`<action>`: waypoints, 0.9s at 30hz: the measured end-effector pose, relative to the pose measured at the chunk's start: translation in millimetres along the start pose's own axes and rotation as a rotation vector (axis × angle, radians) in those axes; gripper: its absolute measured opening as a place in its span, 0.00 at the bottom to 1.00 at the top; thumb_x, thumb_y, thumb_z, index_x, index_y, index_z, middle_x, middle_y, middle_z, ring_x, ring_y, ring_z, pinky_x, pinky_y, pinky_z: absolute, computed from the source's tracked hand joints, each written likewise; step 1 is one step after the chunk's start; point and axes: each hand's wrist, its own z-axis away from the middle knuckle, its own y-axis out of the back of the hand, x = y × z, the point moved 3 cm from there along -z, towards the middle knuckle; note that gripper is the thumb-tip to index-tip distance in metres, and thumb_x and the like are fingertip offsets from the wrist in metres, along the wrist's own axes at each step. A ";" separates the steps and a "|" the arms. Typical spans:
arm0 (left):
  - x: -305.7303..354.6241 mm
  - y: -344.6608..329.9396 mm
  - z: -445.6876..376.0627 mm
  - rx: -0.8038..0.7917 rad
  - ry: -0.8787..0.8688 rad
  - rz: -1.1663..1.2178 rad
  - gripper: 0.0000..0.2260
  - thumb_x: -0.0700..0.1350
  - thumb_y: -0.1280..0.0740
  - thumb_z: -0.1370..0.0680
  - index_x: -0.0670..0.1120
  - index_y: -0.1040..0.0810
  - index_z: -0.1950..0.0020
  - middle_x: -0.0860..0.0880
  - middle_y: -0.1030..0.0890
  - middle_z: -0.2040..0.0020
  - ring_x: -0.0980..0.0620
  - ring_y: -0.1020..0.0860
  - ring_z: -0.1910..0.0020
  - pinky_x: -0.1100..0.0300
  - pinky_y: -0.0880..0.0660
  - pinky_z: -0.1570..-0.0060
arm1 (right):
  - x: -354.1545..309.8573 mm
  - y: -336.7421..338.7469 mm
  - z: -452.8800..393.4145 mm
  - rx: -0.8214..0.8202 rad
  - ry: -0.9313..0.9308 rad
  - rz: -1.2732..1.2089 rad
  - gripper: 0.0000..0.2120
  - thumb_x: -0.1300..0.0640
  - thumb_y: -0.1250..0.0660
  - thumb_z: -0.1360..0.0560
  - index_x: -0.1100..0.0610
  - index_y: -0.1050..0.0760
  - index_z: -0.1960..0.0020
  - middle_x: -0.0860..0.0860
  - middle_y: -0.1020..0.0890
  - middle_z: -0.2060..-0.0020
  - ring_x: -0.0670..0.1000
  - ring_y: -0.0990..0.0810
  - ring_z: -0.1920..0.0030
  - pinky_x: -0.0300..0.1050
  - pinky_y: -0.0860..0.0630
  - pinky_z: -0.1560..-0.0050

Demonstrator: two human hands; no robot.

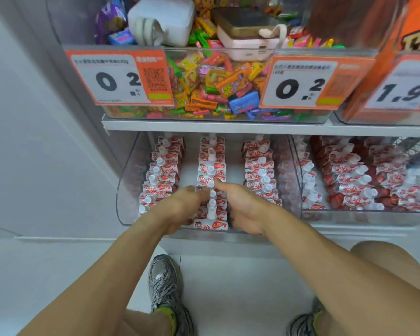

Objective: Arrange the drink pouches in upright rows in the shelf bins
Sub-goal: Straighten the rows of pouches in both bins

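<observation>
A clear left bin (124,180) on the lower shelf holds three upright rows of red-and-white drink pouches with white caps: a left row (158,175), a middle row (211,166) and a right row (260,170). My left hand (182,206) lies against the left side of the middle row's front part, and my right hand (244,209) lies against its right side. The thumbs reach forward along the row. The front pouch (211,225) stands between my wrists. Most of my fingers are hidden beside the pouches.
The clear right bin (298,166) holds more of the same pouches (354,180), less tidy, some leaning. Above, a shelf carries a bin of mixed candies (218,83) behind price tags (118,77). My shoes (166,289) stand on the white floor below.
</observation>
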 end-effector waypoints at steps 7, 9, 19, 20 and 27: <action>-3.9 3.8 -10.8 0.025 0.015 -0.188 0.19 0.59 0.44 0.19 0.47 0.21 0.47 0.46 0.18 0.50 0.48 0.20 0.51 0.51 0.23 0.43 | -2.7 -4.9 8.6 -0.013 -0.060 -0.060 0.23 0.44 0.43 0.17 0.59 0.25 0.33 0.56 0.21 0.46 0.55 0.22 0.47 0.47 0.21 0.48; -4.2 7.6 -14.2 0.007 0.011 -0.215 0.21 0.60 0.44 0.19 0.46 0.22 0.44 0.44 0.18 0.47 0.46 0.20 0.50 0.48 0.22 0.44 | -1.4 -3.9 7.9 -0.038 -0.072 -0.072 0.23 0.44 0.43 0.17 0.59 0.25 0.32 0.57 0.20 0.43 0.55 0.21 0.45 0.49 0.21 0.46; -7.5 22.9 -18.6 -0.115 0.068 -0.159 0.28 0.64 0.49 0.20 0.43 0.26 0.37 0.42 0.18 0.47 0.42 0.17 0.51 0.45 0.21 0.45 | -2.2 -0.1 10.4 -0.073 -0.091 0.067 0.21 0.42 0.44 0.17 0.52 0.26 0.32 0.50 0.18 0.39 0.51 0.20 0.39 0.50 0.24 0.38; -6.7 26.9 -21.4 -0.072 0.084 -0.184 0.31 0.67 0.51 0.21 0.42 0.26 0.37 0.40 0.18 0.44 0.42 0.18 0.49 0.45 0.22 0.44 | -4.5 0.2 9.8 -0.031 -0.065 0.132 0.23 0.41 0.45 0.17 0.52 0.30 0.29 0.47 0.23 0.35 0.48 0.24 0.35 0.50 0.28 0.34; 18.1 19.9 -59.6 -0.013 0.000 0.026 0.35 0.68 0.52 0.21 0.43 0.37 0.25 0.42 0.31 0.27 0.45 0.31 0.29 0.47 0.35 0.29 | -23.0 -1.4 -37.1 0.310 0.193 0.249 0.36 0.34 0.50 0.20 0.52 0.52 0.19 0.51 0.39 0.22 0.55 0.39 0.23 0.55 0.41 0.26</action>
